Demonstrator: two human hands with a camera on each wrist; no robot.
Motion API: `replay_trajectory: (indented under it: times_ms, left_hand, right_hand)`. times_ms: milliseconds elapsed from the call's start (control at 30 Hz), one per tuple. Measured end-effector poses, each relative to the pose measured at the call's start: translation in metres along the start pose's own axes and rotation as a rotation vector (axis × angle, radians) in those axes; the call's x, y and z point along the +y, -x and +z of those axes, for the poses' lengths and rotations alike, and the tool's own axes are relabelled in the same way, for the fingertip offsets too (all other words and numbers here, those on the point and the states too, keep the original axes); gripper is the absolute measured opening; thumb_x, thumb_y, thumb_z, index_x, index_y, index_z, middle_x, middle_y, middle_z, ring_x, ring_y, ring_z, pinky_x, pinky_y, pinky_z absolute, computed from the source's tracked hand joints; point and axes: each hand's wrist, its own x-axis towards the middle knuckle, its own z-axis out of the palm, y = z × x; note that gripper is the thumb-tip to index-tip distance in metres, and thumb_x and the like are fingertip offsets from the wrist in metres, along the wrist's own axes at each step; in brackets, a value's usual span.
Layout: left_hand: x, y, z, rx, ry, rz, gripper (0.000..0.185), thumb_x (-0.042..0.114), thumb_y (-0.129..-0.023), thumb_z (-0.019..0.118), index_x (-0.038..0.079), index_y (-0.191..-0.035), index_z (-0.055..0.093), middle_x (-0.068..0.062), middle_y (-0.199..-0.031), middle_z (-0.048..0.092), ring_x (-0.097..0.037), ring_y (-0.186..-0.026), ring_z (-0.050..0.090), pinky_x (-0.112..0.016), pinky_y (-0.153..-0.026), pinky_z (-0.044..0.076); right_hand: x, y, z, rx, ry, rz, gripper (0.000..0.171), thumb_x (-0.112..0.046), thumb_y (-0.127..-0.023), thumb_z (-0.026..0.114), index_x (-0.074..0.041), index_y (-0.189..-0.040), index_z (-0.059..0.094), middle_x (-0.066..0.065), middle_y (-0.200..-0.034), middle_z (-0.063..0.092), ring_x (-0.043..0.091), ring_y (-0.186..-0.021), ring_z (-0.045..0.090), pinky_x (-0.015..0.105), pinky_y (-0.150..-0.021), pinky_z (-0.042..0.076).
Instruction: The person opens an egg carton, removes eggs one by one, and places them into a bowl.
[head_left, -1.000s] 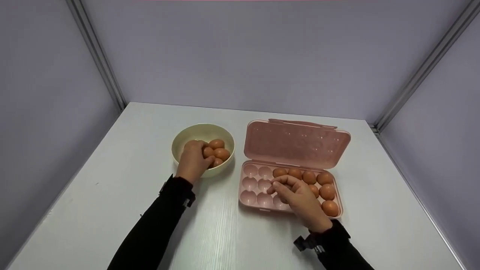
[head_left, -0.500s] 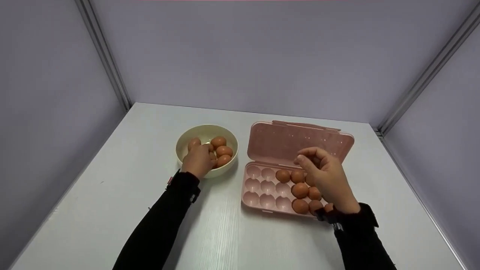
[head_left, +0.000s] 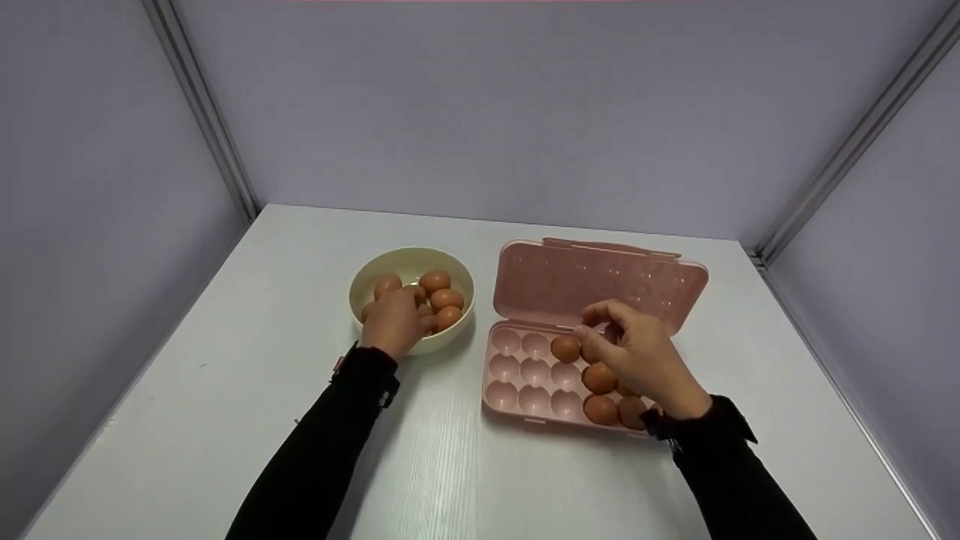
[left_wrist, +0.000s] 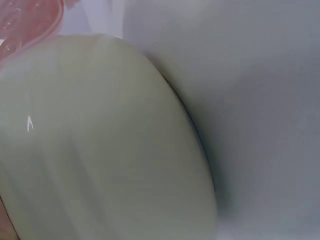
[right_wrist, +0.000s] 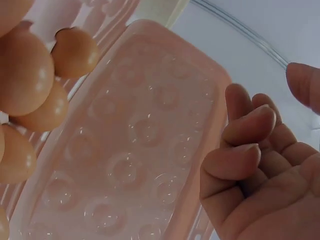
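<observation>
In the head view my left hand reaches over the near rim of a pale yellow bowl, down among several brown eggs. The fingers bend toward eggs by the thumb; their tips are mostly hidden, and I cannot tell whether they grip one. My right hand hovers over the right part of a pink egg carton, covering some eggs there. In the right wrist view this hand has loosely curled fingers, the thumb apart and nothing between them. Several eggs sit in the carton's cups.
The carton's raised lid leans back behind the egg cups. Left of the eggs, several cups hold nothing. Both containers stand on a white table, walled by grey panels. The bowl's outer side fills much of the left wrist view.
My left hand has gone lower into the bowl, and the eggs there have shifted. My right hand has moved from the carton's middle up and to the right, then slightly back left.
</observation>
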Motion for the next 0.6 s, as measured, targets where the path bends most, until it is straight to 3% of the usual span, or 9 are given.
replay_trajectory:
  times_ms: [33, 133, 200, 333, 400, 500, 600]
  left_hand:
    - [-0.001, 0.001, 0.0, 0.018, -0.107, 0.042, 0.025, 0.022, -0.105, 0.058, 0.003, -0.112, 0.074, -0.007, -0.1, 0.064, -0.022, -0.096, 0.061, -0.03, -0.082, 0.047]
    - [-0.004, 0.002, 0.001, 0.117, -0.499, 0.252, 0.028, 0.029, -0.102, 0.072, 0.004, -0.114, 0.073, -0.011, -0.112, 0.061, -0.029, -0.106, 0.058, -0.044, -0.09, 0.043]
    - [-0.006, 0.004, 0.002, 0.184, -0.562, 0.339, 0.036, 0.032, -0.1, 0.076, 0.003, -0.12, 0.072, -0.015, -0.12, 0.06, -0.034, -0.116, 0.058, -0.052, -0.096, 0.044]
    - [-0.012, 0.011, 0.006, 0.324, -0.517, 0.516, 0.036, 0.029, -0.096, 0.081, 0.003, -0.12, 0.071, -0.016, -0.12, 0.066, -0.035, -0.117, 0.061, -0.056, -0.094, 0.049]
    - [-0.015, 0.016, 0.01, 0.39, -0.496, 0.631, 0.033, 0.025, -0.094, 0.083, 0.004, -0.116, 0.072, -0.016, -0.116, 0.068, -0.035, -0.116, 0.061, -0.055, -0.094, 0.051]
    - [-0.015, 0.027, 0.019, 0.442, -0.435, 0.797, 0.026, 0.02, -0.091, 0.084, 0.006, -0.11, 0.073, -0.014, -0.112, 0.07, -0.034, -0.115, 0.061, -0.053, -0.098, 0.052]
    - [-0.011, 0.038, 0.03, 0.449, -0.376, 0.915, 0.021, 0.019, -0.091, 0.083, 0.008, -0.106, 0.074, -0.01, -0.111, 0.074, -0.031, -0.112, 0.064, -0.046, -0.102, 0.053]
  right_hand:
    - [0.002, -0.002, 0.002, 0.015, 0.028, -0.005, 0.021, -0.025, -0.101, 0.075, -0.013, -0.119, 0.074, 0.001, -0.101, 0.074, 0.012, -0.072, 0.055, 0.023, -0.066, 0.044]
    - [0.008, -0.007, 0.008, 0.033, 0.113, 0.005, 0.025, -0.023, -0.101, 0.075, -0.01, -0.122, 0.073, 0.005, -0.105, 0.075, 0.016, -0.074, 0.057, 0.026, -0.067, 0.046]
    - [0.012, -0.011, 0.015, 0.025, 0.177, 0.015, 0.03, -0.023, -0.101, 0.075, -0.007, -0.126, 0.072, 0.009, -0.113, 0.076, 0.021, -0.084, 0.065, 0.033, -0.075, 0.055]
    - [0.02, -0.02, 0.032, -0.056, 0.304, 0.044, 0.043, -0.022, -0.099, 0.076, -0.002, -0.136, 0.067, 0.018, -0.129, 0.074, 0.034, -0.115, 0.072, 0.049, -0.099, 0.06]
    - [0.024, -0.023, 0.04, -0.103, 0.37, 0.034, 0.046, -0.021, -0.098, 0.076, 0.0, -0.137, 0.066, 0.021, -0.13, 0.074, 0.038, -0.121, 0.071, 0.053, -0.103, 0.058]
    - [0.029, -0.027, 0.052, -0.133, 0.463, -0.017, 0.039, -0.018, -0.095, 0.077, -0.001, -0.129, 0.07, 0.021, -0.119, 0.077, 0.041, -0.113, 0.073, 0.054, -0.099, 0.059]
    - [0.032, -0.028, 0.06, -0.127, 0.542, -0.048, 0.022, -0.013, -0.09, 0.077, -0.006, -0.112, 0.075, 0.015, -0.099, 0.077, 0.039, -0.097, 0.074, 0.053, -0.085, 0.06]
